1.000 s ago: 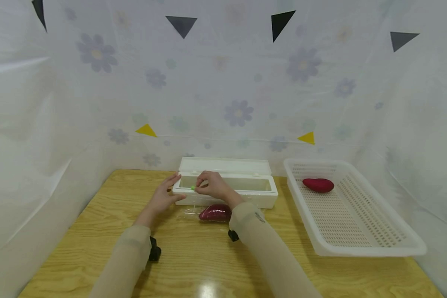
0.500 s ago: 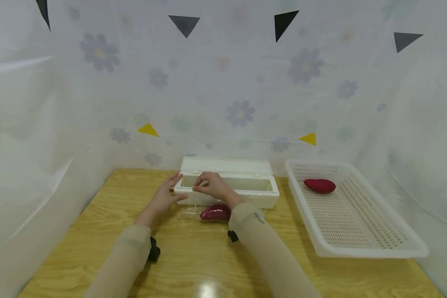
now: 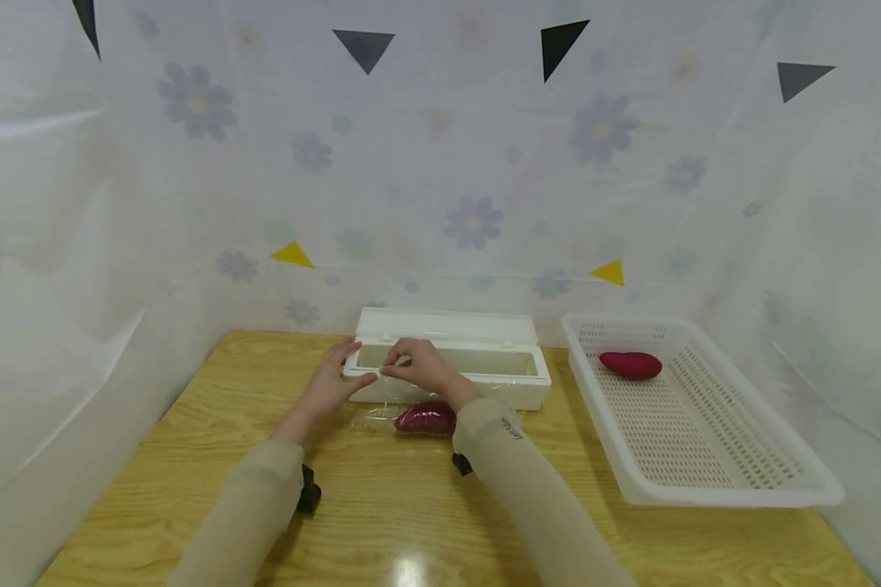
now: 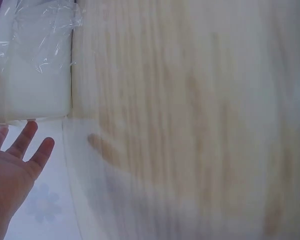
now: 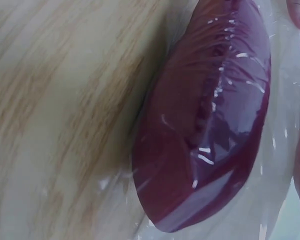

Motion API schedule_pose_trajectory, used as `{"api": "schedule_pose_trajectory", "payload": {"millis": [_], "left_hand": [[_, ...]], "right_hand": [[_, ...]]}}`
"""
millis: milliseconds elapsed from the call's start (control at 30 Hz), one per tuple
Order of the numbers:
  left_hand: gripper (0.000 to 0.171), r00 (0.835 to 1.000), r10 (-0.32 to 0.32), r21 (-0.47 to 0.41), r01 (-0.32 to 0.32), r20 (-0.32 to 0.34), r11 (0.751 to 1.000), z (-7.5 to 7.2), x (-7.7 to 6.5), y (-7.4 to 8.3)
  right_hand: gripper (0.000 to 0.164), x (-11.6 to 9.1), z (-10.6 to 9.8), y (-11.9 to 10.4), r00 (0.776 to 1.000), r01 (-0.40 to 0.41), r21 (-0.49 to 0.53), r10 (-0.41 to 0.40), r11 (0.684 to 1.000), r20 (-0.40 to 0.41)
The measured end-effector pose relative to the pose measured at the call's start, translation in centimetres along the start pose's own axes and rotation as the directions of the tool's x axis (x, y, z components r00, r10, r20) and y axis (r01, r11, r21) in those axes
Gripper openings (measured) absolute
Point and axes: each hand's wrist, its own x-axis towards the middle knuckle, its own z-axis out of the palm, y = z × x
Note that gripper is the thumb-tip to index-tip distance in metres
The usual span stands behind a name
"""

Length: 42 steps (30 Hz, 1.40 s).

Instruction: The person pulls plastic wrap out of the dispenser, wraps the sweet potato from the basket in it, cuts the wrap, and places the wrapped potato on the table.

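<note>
Straight-fingered, the left hand [image 3: 326, 385] touches the left end of the white box [image 3: 510, 393]; the right hand [image 3: 422, 367] pinches a tiny piece [image 3: 382, 371], mostly hidden, at the front rim. A film-covered purple vegetable [image 3: 422, 418] lies on the table [image 3: 374, 505] before it, left of a basket [image 3: 600, 440].
</note>
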Motion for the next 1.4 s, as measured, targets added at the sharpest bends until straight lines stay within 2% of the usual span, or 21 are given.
{"api": "schedule_pose_trajectory", "payload": {"millis": [233,467,667,933,1167,1400], "left_hand": [[0.061,0.997,0.075,0.076,-0.077,0.027,0.994,0.0,0.1,-0.4],[0.047,0.995,0.085,0.04,-0.087,0.048,0.995,0.0,0.1,-0.9],[0.042,0.994,0.103,0.037,-0.104,0.043,0.994,-0.1,0.1,-1.0],[0.039,0.994,0.097,0.04,-0.099,0.051,0.994,-0.2,0.2,-0.8],[0.038,0.994,0.097,0.038,-0.099,0.045,0.994,0.0,0.4,-1.3],[0.041,0.995,0.086,0.032,-0.087,0.044,0.996,-0.1,0.3,-1.6]], "right_hand": [[0.013,0.1,-0.2,0.0,0.999,0.024,-0.122,-0.02,0.992,0.032],[0.013,0.1,-0.4,-0.2,0.998,0.059,-0.158,-0.054,0.986,0.035],[0.013,-0.2,-0.4,-0.2,0.998,0.054,-0.11,-0.05,0.992,0.038],[0.012,-0.6,-0.5,0.5,0.99,0.138,-0.1,-0.14,0.985,-0.016],[0.012,-1.6,-1.5,1.1,0.99,0.113,-0.105,-0.12,0.988,-0.069],[0.012,-2.8,-3.0,1.6,0.997,0.077,-0.183,-0.081,0.98,-0.015]]}}
